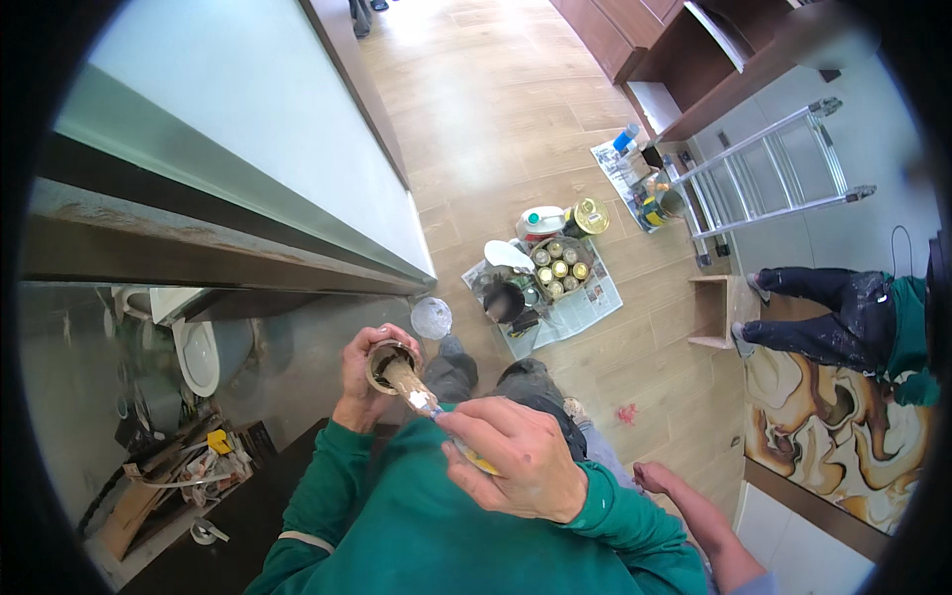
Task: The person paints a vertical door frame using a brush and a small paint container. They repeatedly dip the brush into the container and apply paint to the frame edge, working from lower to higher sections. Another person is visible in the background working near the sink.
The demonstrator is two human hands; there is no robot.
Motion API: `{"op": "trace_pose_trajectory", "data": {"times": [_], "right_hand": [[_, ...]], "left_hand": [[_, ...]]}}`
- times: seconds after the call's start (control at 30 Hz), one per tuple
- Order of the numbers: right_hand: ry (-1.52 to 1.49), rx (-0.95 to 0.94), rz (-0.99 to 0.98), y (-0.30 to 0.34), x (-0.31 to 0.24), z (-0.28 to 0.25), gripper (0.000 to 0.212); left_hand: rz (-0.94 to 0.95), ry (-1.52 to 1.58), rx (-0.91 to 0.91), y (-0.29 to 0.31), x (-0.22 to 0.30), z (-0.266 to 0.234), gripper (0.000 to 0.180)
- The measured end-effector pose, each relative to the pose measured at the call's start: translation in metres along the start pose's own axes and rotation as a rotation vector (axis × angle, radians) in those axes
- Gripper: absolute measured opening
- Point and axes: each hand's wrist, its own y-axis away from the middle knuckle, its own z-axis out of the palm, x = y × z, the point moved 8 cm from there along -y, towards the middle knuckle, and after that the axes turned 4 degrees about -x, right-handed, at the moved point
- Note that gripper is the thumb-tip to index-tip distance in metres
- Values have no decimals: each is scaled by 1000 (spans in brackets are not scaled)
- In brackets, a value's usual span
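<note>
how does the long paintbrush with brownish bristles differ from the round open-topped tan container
The long paintbrush with brownish bristles is narrow, while the round open-topped tan container is broader and hollow. The right hand grips the brush; the left hand holds the container. Both show brownish colouring.

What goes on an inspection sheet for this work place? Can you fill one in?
Surface: wood-look floor, partly under newspaper.
Job's things: small round can; brush, bristles in its mouth.
Clutter: small cans on the newspaper, white jug beside them; scrap pile lower left.
Hands: left hand holds the can; right hand grips the brush.
Cables: thin dark loop far right, maybe a cable.
Surroundings: ladder and person right; toilet left.
</note>
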Motion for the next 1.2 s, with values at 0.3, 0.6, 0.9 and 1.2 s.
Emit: {"op": "trace_pose_trajectory", "data": {"times": [0.3, 0.6, 0.9, 1.2], "right_hand": [[-38, -102, 17, -13, 27, -49, 29], [-618, -280, 420, 2, 185, -111, 22], [-1255, -693, 1151, 68, 463, -131, 59], [-1140, -649, 1414, 121, 600, -54, 67]], "left_hand": [[112, 240, 176, -35, -27, -7, 29], [376, 299, 293, -69, -101, 46, 32], [805, 745, 296, -21, -249, 135, 41], [860, 722, 617, 49, -349, 209, 34]]}}
